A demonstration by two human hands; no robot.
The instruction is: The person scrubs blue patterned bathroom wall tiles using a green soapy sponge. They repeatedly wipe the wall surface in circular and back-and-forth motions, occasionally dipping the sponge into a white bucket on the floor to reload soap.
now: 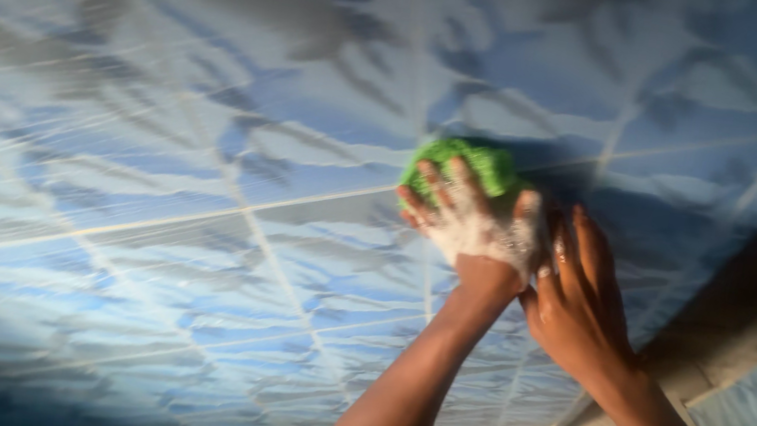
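Motion-blurred, dim edges, bright centre, soft shadows

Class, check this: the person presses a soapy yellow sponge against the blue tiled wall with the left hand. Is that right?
Not quite. The head view shows a green sponge, not yellow. The rest holds: the foam-covered left hand presses it against the blue tiled wall.

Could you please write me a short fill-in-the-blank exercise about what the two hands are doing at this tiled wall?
1. The left hand presses a scrubber whose colour is ____.
2. The left hand's fingers are covered in white ____.
3. The right hand lies flat and holds ____.
4. The wall is made of blue patterned ____.

Missing words: green; foam; nothing; tiles
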